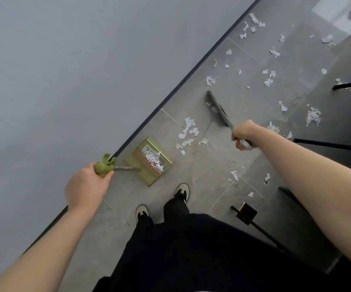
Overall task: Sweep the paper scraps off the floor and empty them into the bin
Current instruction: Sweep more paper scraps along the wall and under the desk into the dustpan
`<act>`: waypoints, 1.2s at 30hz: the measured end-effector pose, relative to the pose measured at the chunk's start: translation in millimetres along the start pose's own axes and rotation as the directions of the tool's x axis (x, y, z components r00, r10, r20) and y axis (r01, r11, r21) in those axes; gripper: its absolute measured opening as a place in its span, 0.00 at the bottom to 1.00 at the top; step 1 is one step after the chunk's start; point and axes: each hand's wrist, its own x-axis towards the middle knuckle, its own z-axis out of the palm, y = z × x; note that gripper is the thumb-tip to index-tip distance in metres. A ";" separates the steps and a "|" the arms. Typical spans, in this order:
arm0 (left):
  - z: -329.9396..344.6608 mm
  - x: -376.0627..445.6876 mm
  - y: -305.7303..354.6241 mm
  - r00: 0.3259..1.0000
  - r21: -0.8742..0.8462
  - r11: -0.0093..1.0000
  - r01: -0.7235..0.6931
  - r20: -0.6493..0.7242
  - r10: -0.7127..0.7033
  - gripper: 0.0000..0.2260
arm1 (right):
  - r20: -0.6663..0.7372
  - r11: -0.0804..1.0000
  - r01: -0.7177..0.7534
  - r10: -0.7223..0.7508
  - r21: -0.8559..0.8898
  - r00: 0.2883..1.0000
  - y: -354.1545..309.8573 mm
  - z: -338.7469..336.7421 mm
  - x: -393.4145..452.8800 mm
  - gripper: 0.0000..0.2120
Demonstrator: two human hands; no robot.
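Observation:
A green dustpan (149, 163) stands on the grey tiled floor by the wall, with several white paper scraps inside it. My left hand (86, 186) grips the green top of its long handle (104, 165). My right hand (244, 134) grips the grey broom handle. The broom head (215, 106) is blurred and rests on the floor beyond the dustpan. A cluster of scraps (188, 130) lies between the broom head and the dustpan. Many more scraps (269, 79) are scattered over the floor further away. No bin is in view.
A grey wall with a dark skirting strip (181, 83) runs diagonally on the left. Black furniture legs (349, 84) stand at the right. A black stand with a small brass piece (247, 210) is near my right foot. My shoes (182, 191) stand just behind the dustpan.

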 end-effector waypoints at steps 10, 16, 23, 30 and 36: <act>-4.2 5.7 -14.6 0.996 0.014 0.996 -0.093 0.010 0.093 0.12 | 0.104 0.869 0.177 -0.144 -0.463 0.984 48.2 46.5 -72.8 0.02; -12.4 6.0 -31.8 0.987 0.007 0.988 -0.157 0.032 0.156 0.11 | 0.212 0.840 0.162 -0.058 -0.518 0.976 82.5 88.0 -111.8 0.12; -12.9 9.1 -52.9 0.977 0.024 0.977 -0.210 0.046 0.209 0.11 | 0.275 0.956 -0.064 0.147 -0.288 0.950 109.4 115.3 -129.5 0.05; -12.8 10.7 -66.3 0.976 0.035 0.977 -0.211 0.069 0.209 0.11 | 0.306 0.947 -0.296 0.248 0.124 0.919 120.7 123.2 -108.1 0.08; -7.9 14.9 -72.5 0.971 0.048 0.973 -0.227 0.087 0.222 0.12 | 0.280 0.923 -0.323 0.260 0.210 0.924 125.7 119.2 -105.2 0.09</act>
